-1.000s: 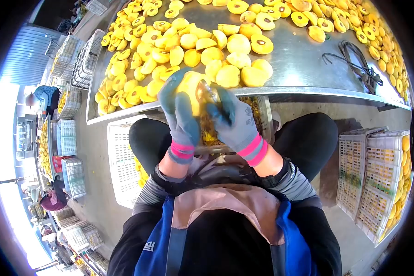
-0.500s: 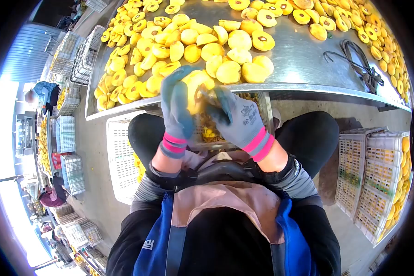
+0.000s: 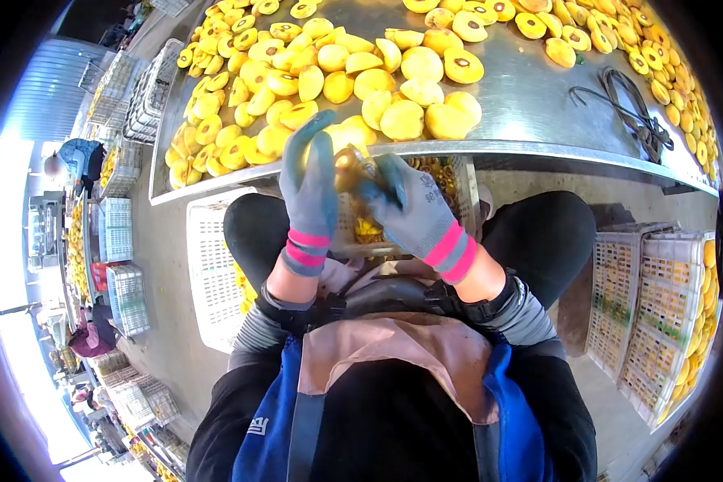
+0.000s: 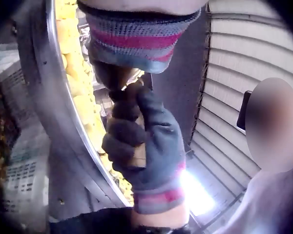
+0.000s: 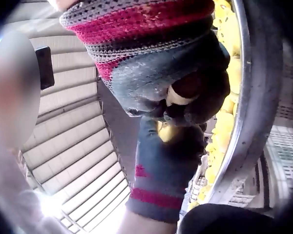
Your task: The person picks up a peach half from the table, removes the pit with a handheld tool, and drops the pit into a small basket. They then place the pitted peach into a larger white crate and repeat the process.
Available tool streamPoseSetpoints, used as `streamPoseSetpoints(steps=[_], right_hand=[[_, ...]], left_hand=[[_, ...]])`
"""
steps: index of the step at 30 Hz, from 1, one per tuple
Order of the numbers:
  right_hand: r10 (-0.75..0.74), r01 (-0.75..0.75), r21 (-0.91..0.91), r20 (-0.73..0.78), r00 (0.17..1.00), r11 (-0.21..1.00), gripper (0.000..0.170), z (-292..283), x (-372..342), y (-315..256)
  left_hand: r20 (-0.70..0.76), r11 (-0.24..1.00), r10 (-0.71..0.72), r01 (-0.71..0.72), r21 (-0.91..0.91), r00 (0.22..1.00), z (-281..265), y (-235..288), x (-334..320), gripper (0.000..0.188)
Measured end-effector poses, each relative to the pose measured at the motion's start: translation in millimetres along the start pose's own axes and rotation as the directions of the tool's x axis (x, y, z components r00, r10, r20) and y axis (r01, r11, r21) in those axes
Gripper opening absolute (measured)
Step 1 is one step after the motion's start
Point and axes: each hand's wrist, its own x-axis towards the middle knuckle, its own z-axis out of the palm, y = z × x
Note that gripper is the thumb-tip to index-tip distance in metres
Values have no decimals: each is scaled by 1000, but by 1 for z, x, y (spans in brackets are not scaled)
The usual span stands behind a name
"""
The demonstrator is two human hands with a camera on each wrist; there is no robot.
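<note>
Two gloved hands meet at the table's near edge. In the head view my left hand [image 3: 309, 185] grips a yellow fruit, whose brown middle [image 3: 347, 163] is blurred. My right hand [image 3: 419, 210] is against the fruit's right side. The left wrist view shows the right hand [image 4: 158, 139] curled round a wooden handle [image 4: 139, 155]; the tool's working end is hidden. In the right wrist view the handle's end [image 5: 179, 97] shows in the right fist, above the left hand [image 5: 161, 165] and a bit of yellow fruit [image 5: 167, 132].
Halved yellow fruits [image 3: 402, 120] lie across the metal table [image 3: 522, 104], with a coiled dark cable [image 3: 639, 120] at right. Below the hands is a crate of scraps [image 3: 365, 229]. White crates stand left [image 3: 209, 281] and right [image 3: 614, 305]. A person [image 3: 80, 165] is at far left.
The fruit has turned and dropped slightly between the hands, its brown middle now facing the right hand. The left fingers point more upward; the right hand has shifted slightly.
</note>
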Motion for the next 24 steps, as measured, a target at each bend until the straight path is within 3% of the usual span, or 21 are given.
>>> streamPoseSetpoints(steps=[3,9,12,15,18,21,24], right_hand=[[3,-3,-51,-4,1000,999,36,0,-1,-4],[-33,31,-102,-16,999,994,37,-4,-3,-2],[-76,75,-178,0,997,981,38,-7,-3,-4],[-118,110,-173,-38,992,979,37,-4,-3,0],[61,-71,122,79,995,990,36,-9,1,-8],[6,-13,103,68,998,995,34,-11,1,-9],[-59,65,-76,75,995,995,30,-12,2,-8]], left_hand=[[-92,999,-31,35,40,995,7,3,0,30],[-172,998,-8,-2,-58,985,18,0,-3,30],[-92,990,-117,109,-92,989,14,3,1,32],[-63,997,-82,82,-6,995,10,5,1,32],[-120,997,77,-74,36,990,15,1,0,31],[-119,999,-3,-1,-33,993,16,8,0,30],[-60,999,-32,33,27,998,12,4,2,30]])
